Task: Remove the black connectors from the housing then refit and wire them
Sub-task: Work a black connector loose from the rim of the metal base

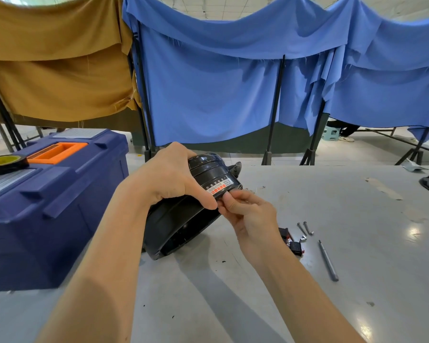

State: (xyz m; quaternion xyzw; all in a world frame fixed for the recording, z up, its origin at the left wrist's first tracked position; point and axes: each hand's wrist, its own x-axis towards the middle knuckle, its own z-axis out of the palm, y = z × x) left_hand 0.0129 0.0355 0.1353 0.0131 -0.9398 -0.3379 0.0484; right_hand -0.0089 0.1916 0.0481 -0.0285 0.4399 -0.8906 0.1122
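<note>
My left hand (166,177) wraps the black housing (183,211) at frame centre, tilted on the counter (357,280), palm hiding much of its top. My right hand (248,214) pinches closed at the housing's labelled edge; whatever sits in that grip is covered by my fingertips. Two black connectors (291,241) lie lower right, partly behind my wrist, beside screws (305,230) and a screwdriver (328,261).
</note>
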